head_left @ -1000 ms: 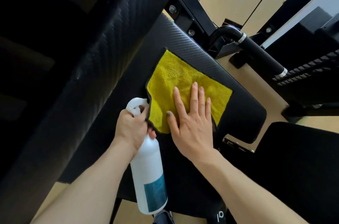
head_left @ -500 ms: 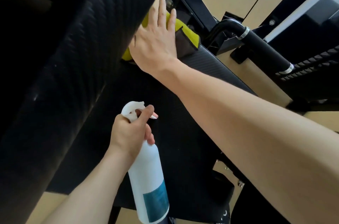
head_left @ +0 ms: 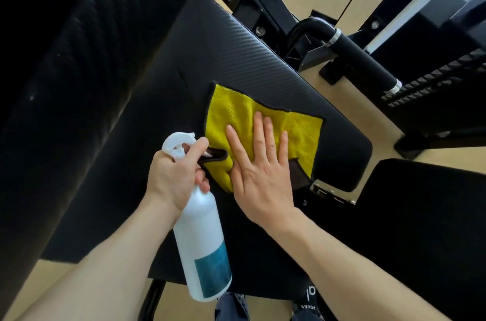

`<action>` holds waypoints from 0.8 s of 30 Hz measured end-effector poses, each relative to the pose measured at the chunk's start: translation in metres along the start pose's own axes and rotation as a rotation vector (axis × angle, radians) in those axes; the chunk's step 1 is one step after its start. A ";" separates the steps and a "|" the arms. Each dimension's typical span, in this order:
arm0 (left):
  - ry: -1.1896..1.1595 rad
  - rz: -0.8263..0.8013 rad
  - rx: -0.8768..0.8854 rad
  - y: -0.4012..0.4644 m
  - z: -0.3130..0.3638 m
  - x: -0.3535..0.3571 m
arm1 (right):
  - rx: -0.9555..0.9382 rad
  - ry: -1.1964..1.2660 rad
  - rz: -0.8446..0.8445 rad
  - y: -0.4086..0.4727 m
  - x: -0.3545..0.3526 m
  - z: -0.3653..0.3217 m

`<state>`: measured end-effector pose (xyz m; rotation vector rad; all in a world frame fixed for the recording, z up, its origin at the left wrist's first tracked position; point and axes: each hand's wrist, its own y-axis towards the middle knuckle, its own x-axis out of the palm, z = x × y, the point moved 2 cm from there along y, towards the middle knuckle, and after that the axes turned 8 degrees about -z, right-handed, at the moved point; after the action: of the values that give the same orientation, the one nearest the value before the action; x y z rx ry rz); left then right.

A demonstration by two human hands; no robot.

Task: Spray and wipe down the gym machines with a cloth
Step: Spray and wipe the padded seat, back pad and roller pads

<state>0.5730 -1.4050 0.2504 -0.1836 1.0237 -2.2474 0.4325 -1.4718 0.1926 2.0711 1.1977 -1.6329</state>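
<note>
Half a second ago the right hand (head_left: 263, 176) was up at the far end of the black textured seat pad (head_left: 263, 57) with the cloth bunched under it; now it lies lower down, near the pad's close right corner, fingers straight and flat on the yellow microfibre cloth with dark edging (head_left: 263, 123). That cloth is spread out, its near left corner folded over to show a brown underside. Its right edge stops short of the pad's rounded edge, and bare pad runs well beyond it toward the far end and toward the left.

Just left of the cloth, the left hand (head_left: 173, 176) wraps its grip around the neck of the white plastic spray bottle with a teal label (head_left: 202, 241), index finger over the white trigger head (the nozzle itself is hard to make out). The bottle hangs tilted, base toward the camera.

A large black padded backrest (head_left: 65, 84) fills the left side in deep shadow, its limits cut off by the frame. Beside the pad's right edge a black foam-covered handle bar (head_left: 363, 57) angles away over the pale wooden floor (head_left: 342, 91).
</note>
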 end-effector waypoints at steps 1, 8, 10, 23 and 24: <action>0.001 -0.001 0.003 0.000 0.000 0.000 | -0.020 -0.006 0.010 0.010 -0.004 -0.004; 0.067 0.032 0.033 0.004 -0.007 -0.002 | -0.104 -0.109 0.150 0.113 -0.046 -0.031; 0.070 0.029 0.042 0.003 -0.006 -0.001 | -0.119 -0.094 0.170 0.115 -0.046 -0.027; 0.068 0.037 0.038 -0.005 0.000 0.002 | 0.913 0.438 0.278 -0.008 0.023 0.118; 0.067 0.037 0.038 -0.004 0.000 0.001 | 0.969 0.489 0.292 -0.009 0.024 0.115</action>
<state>0.5695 -1.4036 0.2531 -0.0732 1.0097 -2.2508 0.3468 -1.5282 0.1338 3.1503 0.0757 -1.7965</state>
